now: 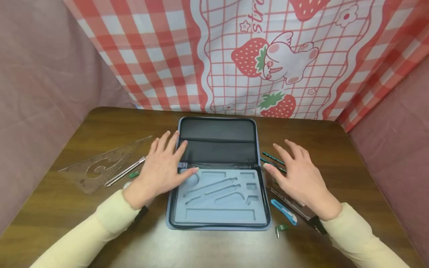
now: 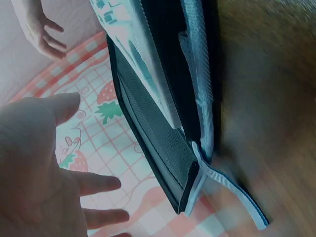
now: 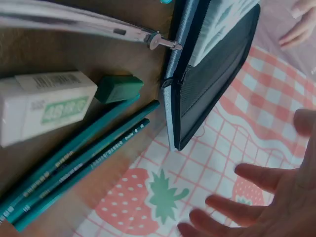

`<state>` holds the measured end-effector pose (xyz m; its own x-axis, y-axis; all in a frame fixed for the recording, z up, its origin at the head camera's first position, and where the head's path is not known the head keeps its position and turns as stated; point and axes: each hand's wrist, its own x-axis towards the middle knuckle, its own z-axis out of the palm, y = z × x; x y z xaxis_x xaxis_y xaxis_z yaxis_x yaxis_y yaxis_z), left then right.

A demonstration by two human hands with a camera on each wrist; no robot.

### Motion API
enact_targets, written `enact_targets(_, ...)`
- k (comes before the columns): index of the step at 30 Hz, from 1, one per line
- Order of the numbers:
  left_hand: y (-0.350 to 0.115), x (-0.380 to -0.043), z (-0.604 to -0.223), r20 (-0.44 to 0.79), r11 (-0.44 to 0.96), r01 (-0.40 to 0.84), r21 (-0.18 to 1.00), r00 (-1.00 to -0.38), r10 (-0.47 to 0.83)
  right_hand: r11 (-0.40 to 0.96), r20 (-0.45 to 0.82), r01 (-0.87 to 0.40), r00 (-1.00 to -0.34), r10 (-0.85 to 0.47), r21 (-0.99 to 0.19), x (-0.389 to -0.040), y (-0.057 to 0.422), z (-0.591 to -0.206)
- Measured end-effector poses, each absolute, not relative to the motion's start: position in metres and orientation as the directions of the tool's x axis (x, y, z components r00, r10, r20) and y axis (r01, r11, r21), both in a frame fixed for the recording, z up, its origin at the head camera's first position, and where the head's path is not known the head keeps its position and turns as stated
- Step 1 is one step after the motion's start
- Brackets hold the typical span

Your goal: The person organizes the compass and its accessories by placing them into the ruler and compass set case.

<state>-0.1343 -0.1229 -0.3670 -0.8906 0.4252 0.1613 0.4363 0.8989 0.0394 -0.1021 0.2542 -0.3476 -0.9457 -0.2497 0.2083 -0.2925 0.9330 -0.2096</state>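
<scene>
An unzipped blue zip case (image 1: 218, 131) lies open on the table, its dark lined lid laid back. Its near half holds a light-blue tray (image 1: 219, 216) with molded recesses, no tools in them. Over the tray's left edge my left hand (image 1: 160, 172) spreads its fingers, thumb across the upper left corner. To the right of the case is my right hand (image 1: 299, 180), fingers apart and holding nothing. Beneath and beside it lie dark green pencils (image 3: 74, 160), a white eraser (image 3: 59, 106), a small green block (image 3: 118, 89) and a slim metal tool (image 3: 98, 22).
At the left lie a clear set square (image 1: 100, 167), a silver pen-like tool (image 1: 125, 172) and a small green item (image 1: 134, 174). A blue utility knife (image 1: 284, 212) and a small green item with a metal tip (image 1: 281, 227) are at the right. A checked cloth (image 1: 161, 56) hangs behind.
</scene>
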Motion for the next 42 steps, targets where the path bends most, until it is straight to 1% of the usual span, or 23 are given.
enact_targets(5,-0.120,-0.133,-0.366,0.142,0.871,0.481,0.100,-0.873,0.466,0.917,0.245,-0.319,-0.934,-0.260,-0.240,-0.103,0.265,-0.349)
enact_targets(10,-0.116,-0.128,-0.368,0.055,0.846,0.507,0.164,-0.861,0.506,0.917,0.225,-0.329,-0.933,-0.279,-0.227,-0.104,0.283,-0.354)
enact_targets(13,-0.115,-0.125,-0.370,-0.023,0.833,0.523,0.182,-0.845,0.535,0.920,0.162,-0.310,-0.947,-0.277,-0.239,-0.106,0.295,-0.358)
enact_targets(17,-0.117,-0.122,-0.374,-0.114,0.813,0.545,0.205,-0.812,0.572,0.926,0.021,-0.265,-0.963,-0.269,-0.270,-0.109,0.309,-0.363)
enact_targets(21,-0.120,-0.121,-0.376,-0.184,0.792,0.570,0.218,-0.773,0.607,0.927,-0.104,-0.225,-0.958,-0.266,-0.300,-0.111,0.317,-0.368)
enact_targets(24,-0.122,-0.120,-0.376,-0.230,0.778,0.585,0.228,-0.744,0.627,0.927,-0.150,-0.213,-0.951,-0.269,-0.310,-0.111,0.320,-0.373)
enact_targets(29,-0.125,-0.119,-0.375,-0.255,0.758,0.603,0.248,-0.714,0.652,0.927,-0.141,-0.241,-0.947,-0.289,-0.287,-0.113,0.321,-0.376)
enact_targets(36,-0.127,-0.119,-0.375,-0.252,0.753,0.609,0.249,-0.710,0.658,0.924,-0.123,-0.295,-0.935,-0.332,-0.244,-0.115,0.319,-0.376)
enact_targets(42,-0.127,-0.119,-0.375,-0.251,0.754,0.608,0.248,-0.712,0.656,0.899,-0.109,-0.339,-0.919,-0.380,-0.278,-0.117,0.314,-0.376)
